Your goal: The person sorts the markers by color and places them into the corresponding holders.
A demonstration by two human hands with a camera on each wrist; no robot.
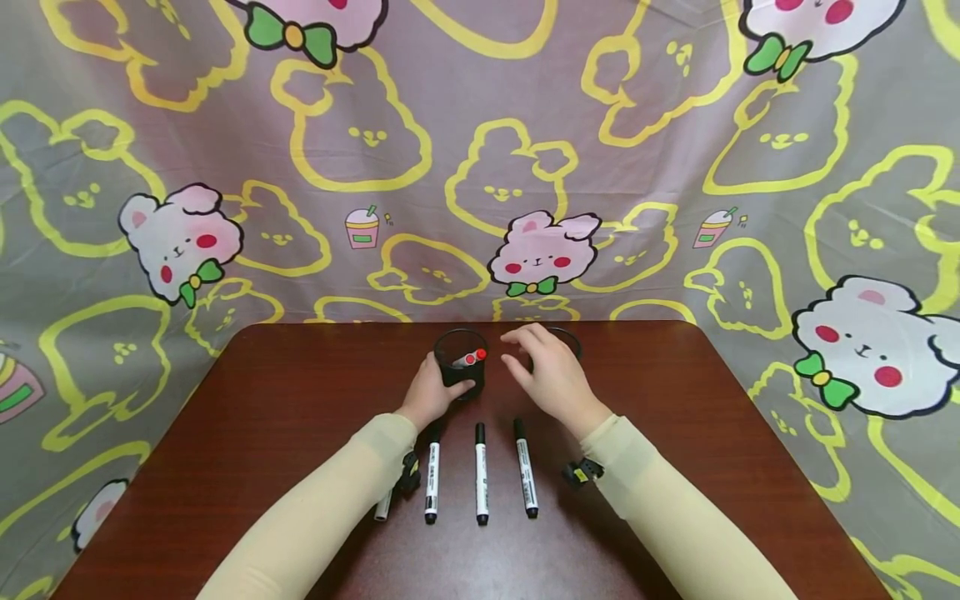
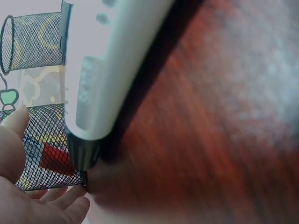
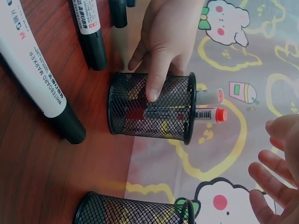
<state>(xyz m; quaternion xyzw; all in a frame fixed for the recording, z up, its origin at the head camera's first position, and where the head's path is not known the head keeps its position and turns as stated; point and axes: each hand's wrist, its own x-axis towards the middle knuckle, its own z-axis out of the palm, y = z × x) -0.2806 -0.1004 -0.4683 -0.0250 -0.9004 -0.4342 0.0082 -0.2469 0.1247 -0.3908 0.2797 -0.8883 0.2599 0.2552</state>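
Note:
My left hand (image 1: 429, 392) holds a black mesh pen cup (image 3: 159, 123) that stands upright on the table, thumb and fingers round its side. Two red-ended markers (image 3: 210, 115) lean inside that cup, their ends above the rim. My right hand (image 1: 557, 377) is raised just right of this cup with relaxed fingers and holds nothing. Behind it stands a second black mesh cup (image 3: 135, 212), mostly hidden in the head view. Several whiteboard markers with black caps lie nearer the front, among them a middle marker (image 1: 482, 483) and a right marker (image 1: 527, 475).
The brown table (image 1: 247, 467) reaches back to a patterned curtain (image 1: 420, 150). A left marker (image 1: 432, 479) lies by the left wrist, and another marker (image 1: 383, 506) is partly hidden under the left sleeve. A pale marker body (image 2: 112, 70) fills much of the left wrist view.

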